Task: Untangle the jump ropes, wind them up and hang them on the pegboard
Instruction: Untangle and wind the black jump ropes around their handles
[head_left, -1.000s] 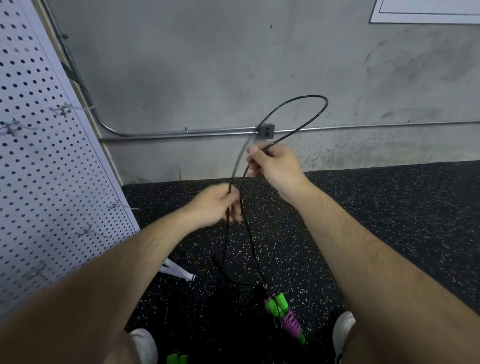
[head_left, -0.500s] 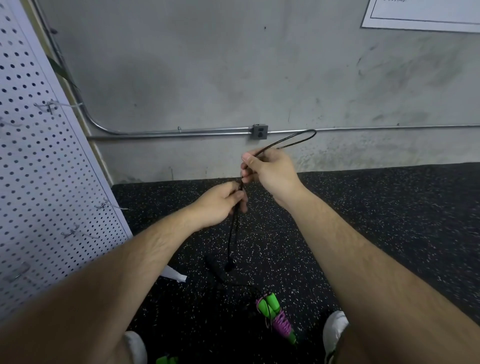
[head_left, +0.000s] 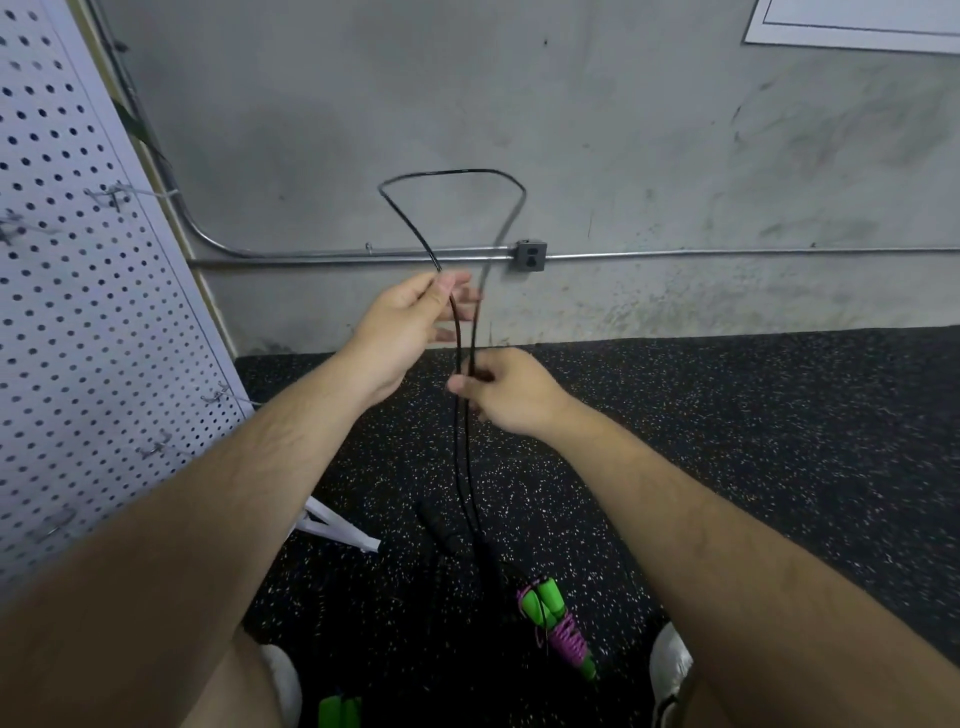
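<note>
Nearest us, a wound rope with green handles and purple cord lies on the speckled rubber floor. Above it our right hand pinches both hanging strands of the black jump rope, and our left hand closes on one strand higher up. The thin, smooth cord looks light and springy, since its loop stands up unaided before the concrete wall, so we judge it best gripped near the bend; the pegboard stands at left.

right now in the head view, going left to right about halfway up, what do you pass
pegboard → left hand → right hand, with the black jump rope held in both → wall outlet box just above, then bare speckled floor
</note>
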